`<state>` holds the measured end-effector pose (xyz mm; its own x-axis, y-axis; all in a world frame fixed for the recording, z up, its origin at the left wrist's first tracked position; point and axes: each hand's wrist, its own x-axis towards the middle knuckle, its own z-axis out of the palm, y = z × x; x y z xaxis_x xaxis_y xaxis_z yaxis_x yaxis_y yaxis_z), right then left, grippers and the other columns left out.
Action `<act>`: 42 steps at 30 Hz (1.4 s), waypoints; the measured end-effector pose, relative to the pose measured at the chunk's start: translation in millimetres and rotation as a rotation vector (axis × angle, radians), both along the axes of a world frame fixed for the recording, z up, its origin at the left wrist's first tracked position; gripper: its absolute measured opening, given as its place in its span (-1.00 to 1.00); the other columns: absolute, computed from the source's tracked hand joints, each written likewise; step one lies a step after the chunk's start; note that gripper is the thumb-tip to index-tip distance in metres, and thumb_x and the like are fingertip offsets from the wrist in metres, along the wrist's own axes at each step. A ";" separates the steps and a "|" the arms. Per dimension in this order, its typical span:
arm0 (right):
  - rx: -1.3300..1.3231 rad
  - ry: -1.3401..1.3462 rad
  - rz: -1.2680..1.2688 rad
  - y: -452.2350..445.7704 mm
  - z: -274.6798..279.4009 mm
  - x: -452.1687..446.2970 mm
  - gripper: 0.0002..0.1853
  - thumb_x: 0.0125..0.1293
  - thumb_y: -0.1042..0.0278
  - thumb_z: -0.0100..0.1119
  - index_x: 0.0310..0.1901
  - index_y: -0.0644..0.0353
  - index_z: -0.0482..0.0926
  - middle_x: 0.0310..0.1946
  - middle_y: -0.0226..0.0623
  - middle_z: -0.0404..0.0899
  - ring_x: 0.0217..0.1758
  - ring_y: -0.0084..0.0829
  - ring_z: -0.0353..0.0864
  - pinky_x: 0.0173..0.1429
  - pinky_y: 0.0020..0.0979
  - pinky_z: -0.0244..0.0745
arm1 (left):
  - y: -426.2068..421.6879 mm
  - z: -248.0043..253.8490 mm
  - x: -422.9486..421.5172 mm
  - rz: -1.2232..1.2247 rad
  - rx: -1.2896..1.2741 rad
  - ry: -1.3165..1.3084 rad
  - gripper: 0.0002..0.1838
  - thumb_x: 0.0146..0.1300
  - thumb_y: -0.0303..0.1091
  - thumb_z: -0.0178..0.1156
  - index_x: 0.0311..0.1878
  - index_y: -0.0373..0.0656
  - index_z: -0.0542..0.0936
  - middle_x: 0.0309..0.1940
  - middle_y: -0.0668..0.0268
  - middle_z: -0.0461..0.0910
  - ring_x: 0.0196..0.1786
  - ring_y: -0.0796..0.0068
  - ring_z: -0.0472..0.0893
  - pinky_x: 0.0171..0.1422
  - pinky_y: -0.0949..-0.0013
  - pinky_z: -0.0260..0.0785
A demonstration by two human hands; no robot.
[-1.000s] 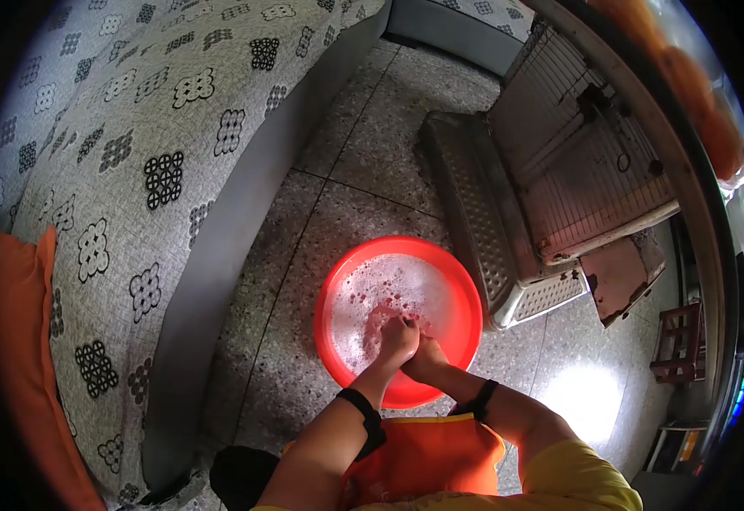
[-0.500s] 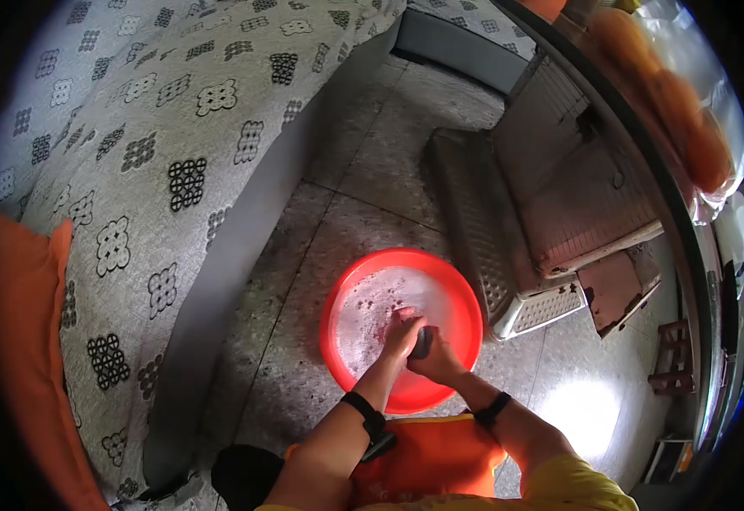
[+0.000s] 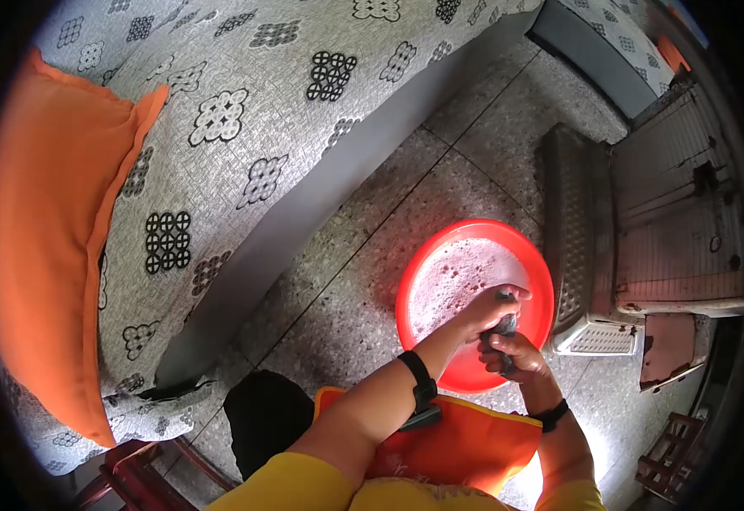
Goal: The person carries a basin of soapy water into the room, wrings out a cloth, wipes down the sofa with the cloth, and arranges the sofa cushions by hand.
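A red plastic basin (image 3: 407, 294) of sudsy water (image 3: 453, 277) stands on the floor in front of me. Over the foam, my left hand (image 3: 487, 310) is closed around one end of a dark grey wet cloth (image 3: 499, 332). Closer to my body, my right hand (image 3: 521, 354) grips the other end, fingers wrapped round it. Between the two fists the cloth is bunched into a narrow roll; its exact kind does not show. Both hands are above the basin's right half.
A patterned sofa or bed cover (image 3: 244, 111) and an orange cushion (image 3: 65, 238) lie to the left. On the right stand a plastic step stool (image 3: 569, 230) and a worn cabinet (image 3: 678, 213). A small wooden stool (image 3: 668, 451) is at lower right. Speckled tiles (image 3: 346, 272) cover the floor.
My view has swung left, so the basin appears farther right. My hands are farther apart along the cloth, and more of it shows between them.
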<state>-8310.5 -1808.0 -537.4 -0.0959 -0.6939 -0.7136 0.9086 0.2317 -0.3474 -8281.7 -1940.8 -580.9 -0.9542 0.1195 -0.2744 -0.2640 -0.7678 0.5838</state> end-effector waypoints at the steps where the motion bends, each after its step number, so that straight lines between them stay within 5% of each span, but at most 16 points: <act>1: 0.100 0.130 0.081 -2.0 -1.9 -1.5 -0.78 0.09 0.43 0.23 -0.26 0.25 0.42 -0.48 -0.37 0.44 -0.62 -0.67 0.27 -0.62 -0.64 0.17 | 6.2 -4.3 -6.9 0.024 -0.162 -0.032 -0.74 0.19 -0.32 0.11 -0.07 -0.19 0.50 -0.38 0.31 0.48 -0.40 0.56 0.46 -0.27 0.46 0.37; 5: 0.314 0.422 0.211 -9.4 -16.3 5.8 -0.90 0.11 0.52 0.12 -0.49 0.16 0.41 -0.69 -0.43 0.35 -0.70 -0.62 0.31 -0.69 -0.58 0.11 | 22.5 -23.6 -14.6 0.095 -0.423 -0.268 -0.80 0.21 -0.29 0.04 -0.32 -0.23 0.55 -0.59 0.35 0.48 -0.46 0.59 0.46 -0.37 0.45 0.33; 9: 0.520 0.613 0.282 -9.8 -48.7 17.5 -0.91 0.12 0.43 0.12 -0.47 0.22 0.45 -0.71 -0.40 0.38 -0.64 -0.54 0.41 -0.64 -0.48 0.25 | 34.9 -56.8 -19.4 0.111 -0.973 -0.265 -0.56 0.31 -0.05 -0.15 -0.41 -0.25 0.51 -0.63 0.09 0.48 -0.53 0.18 0.49 -0.33 0.14 0.31; 11: 0.406 1.305 0.365 11.9 -101.0 24.0 -0.82 0.12 0.34 0.13 -0.37 0.32 0.49 -0.66 -0.25 0.50 -0.52 -0.32 0.56 -0.48 -0.34 0.42 | 42.1 -58.0 -14.8 0.215 -1.060 -0.298 -0.50 0.31 -0.02 -0.24 -0.42 -0.27 0.49 -0.58 -0.03 0.48 -0.44 -0.05 0.51 -0.25 0.02 0.30; 13: 0.457 1.462 0.474 19.4 -113.8 22.2 -0.79 0.11 0.31 0.15 -0.34 0.32 0.50 -0.57 -0.16 0.55 -0.44 -0.22 0.58 -0.39 -0.29 0.44 | 48.7 -59.7 -13.2 0.293 -0.953 -0.497 -0.49 0.31 -0.02 -0.22 -0.46 -0.28 0.48 -0.58 -0.04 0.49 -0.39 -0.09 0.52 -0.22 -0.02 0.29; 14: 0.507 1.622 0.582 21.0 -118.9 23.8 -0.75 0.10 0.29 0.16 -0.31 0.32 0.51 -0.48 -0.08 0.59 -0.36 -0.11 0.61 -0.30 -0.23 0.47 | 62.0 -91.3 -18.4 0.417 -1.280 -0.399 -0.48 0.32 0.01 -0.18 -0.48 -0.27 0.48 -0.62 -0.01 0.49 -0.45 0.00 0.53 -0.27 0.04 0.32; 18: 0.459 1.511 0.463 -2.7 -54.4 15.9 -0.49 0.05 0.27 0.25 0.02 0.24 0.32 -0.25 -0.04 0.57 -0.31 -0.13 0.62 -0.29 -0.24 0.50 | 57.1 -87.9 -20.5 0.340 -0.899 -0.481 -0.52 0.34 0.01 -0.17 -0.44 -0.23 0.48 -0.60 0.06 0.48 -0.46 0.16 0.52 -0.30 0.17 0.33; 20: 0.528 0.863 0.336 -4.7 -9.4 7.9 -0.39 0.10 0.27 0.24 0.12 0.16 0.14 -0.25 -0.19 0.53 -0.42 -0.32 0.60 -0.50 -0.39 0.46 | 54.2 -90.2 -21.5 0.420 -0.532 -0.340 -0.54 0.33 0.05 -0.13 -0.35 -0.17 0.49 -0.51 0.22 0.50 -0.47 0.38 0.49 -0.37 0.25 0.31; 23: 0.198 0.570 -0.055 17.6 3.2 -8.1 -0.44 0.23 0.17 0.17 0.17 0.12 0.16 -0.15 -0.27 0.47 -0.30 -0.44 0.55 -0.48 -0.49 0.46 | 22.8 -37.7 -1.1 0.241 -0.249 -0.370 -0.55 0.29 0.12 -0.07 -0.21 -0.11 0.51 -0.47 0.38 0.50 -0.41 0.53 0.46 -0.32 0.39 0.34; 26: 0.042 0.614 -0.046 15.3 9.4 -6.3 -0.39 0.27 0.07 0.11 0.22 0.21 0.15 -0.04 -0.20 0.43 -0.06 -0.36 0.50 -0.10 -0.40 0.47 | 20.1 -34.5 -2.5 0.319 -0.206 -0.420 -0.53 0.28 0.14 -0.04 -0.16 -0.12 0.50 -0.49 0.40 0.49 -0.43 0.51 0.46 -0.27 0.37 0.36; 29: 0.179 1.219 0.169 -14.0 20.7 17.3 -0.38 0.25 0.10 0.12 0.22 0.30 0.19 0.02 -0.15 0.38 0.16 -0.35 0.29 0.24 -0.37 0.18 | 27.3 -41.9 -5.4 0.540 0.246 -0.500 -0.50 0.25 0.17 -0.02 -0.10 -0.13 0.46 -0.40 0.35 0.51 -0.42 0.48 0.49 -0.26 0.34 0.39; 31: 0.416 1.468 0.136 -20.7 -4.7 6.5 -0.48 0.22 0.22 0.15 0.13 0.34 0.29 -0.02 -0.14 0.42 0.06 -0.37 0.38 0.16 -0.39 0.26 | 38.1 -59.9 -4.7 0.177 0.849 0.075 -0.43 0.28 0.18 -0.09 0.10 -0.11 0.38 -0.01 0.26 0.47 -0.07 0.52 0.48 0.02 0.34 0.36; 34: 0.509 1.418 -0.095 -27.9 0.0 -41.1 -0.55 0.16 0.26 0.21 0.00 0.39 0.38 -0.15 -0.16 0.51 -0.12 -0.37 0.48 -0.01 -0.38 0.36 | 37.4 36.8 7.0 0.167 0.574 -0.022 -0.48 0.37 0.07 -0.20 0.23 -0.06 0.31 0.08 0.37 0.44 0.06 0.57 0.40 0.15 0.41 0.25; 38: 0.306 1.206 -0.320 -20.8 11.9 -46.4 -0.50 0.26 0.19 0.12 0.12 0.34 0.30 -0.02 -0.15 0.44 0.01 -0.45 0.41 0.08 -0.41 0.32 | 21.0 35.4 1.0 0.308 -0.132 -0.179 -0.72 0.34 -0.10 -0.09 -0.29 -0.07 0.47 -0.43 0.42 0.46 -0.36 0.58 0.47 -0.26 0.42 0.35; 39: 0.067 0.970 -0.437 -21.9 17.0 -45.2 -0.48 0.29 0.16 0.08 0.14 0.35 0.28 0.02 -0.16 0.42 0.05 -0.45 0.40 0.11 -0.41 0.31 | 15.2 36.0 5.1 0.219 0.127 -0.187 -0.67 0.33 -0.04 -0.05 -0.43 -0.08 0.40 -0.54 0.42 0.39 -0.59 0.58 0.38 -0.55 0.46 0.24; 42: -0.144 0.112 -0.473 -15.6 12.2 -37.6 -0.66 0.34 -0.05 -0.08 -0.26 0.06 0.48 -0.42 -0.46 0.51 -0.42 -0.52 0.49 -0.28 -0.48 0.44 | 24.1 54.6 -0.4 0.097 0.651 -0.165 -0.59 0.30 0.05 -0.02 -0.51 -0.05 0.38 -0.76 0.45 0.28 -0.75 0.61 0.26 -0.68 0.59 0.11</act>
